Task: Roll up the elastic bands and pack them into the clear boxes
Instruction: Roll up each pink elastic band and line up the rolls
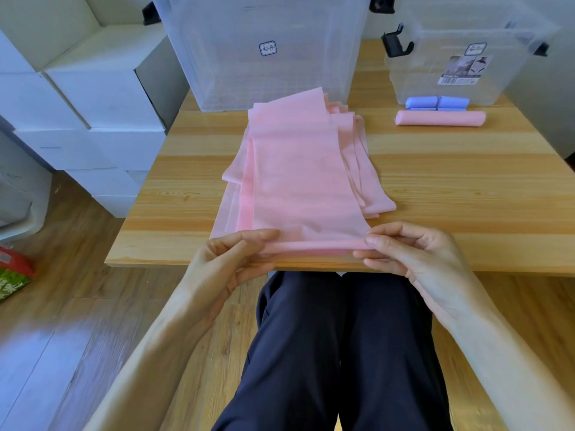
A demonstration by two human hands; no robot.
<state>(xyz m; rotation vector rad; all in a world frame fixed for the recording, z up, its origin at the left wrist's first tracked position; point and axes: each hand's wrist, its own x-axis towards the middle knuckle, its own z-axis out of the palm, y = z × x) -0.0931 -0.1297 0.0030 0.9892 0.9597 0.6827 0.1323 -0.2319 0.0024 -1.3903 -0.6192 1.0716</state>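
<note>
A pile of flat pink elastic bands point(298, 163) lies on the wooden table point(466, 188), running from the near edge toward the back. The top band's near end point(314, 245) is folded into a narrow first turn. My left hand point(230, 259) pinches that fold at its left end, and my right hand point(413, 250) pinches it at the right end. A large clear box point(264, 48) stands behind the pile. A smaller clear box point(460, 63) stands at the back right. In front of it lie a rolled pink band point(440, 118) and rolled blue bands point(437, 102).
White cartons point(93, 113) are stacked to the left of the table. A red and green packet point(14, 272) sits on the wood floor at far left. My legs in dark trousers point(336, 353) are under the table's near edge.
</note>
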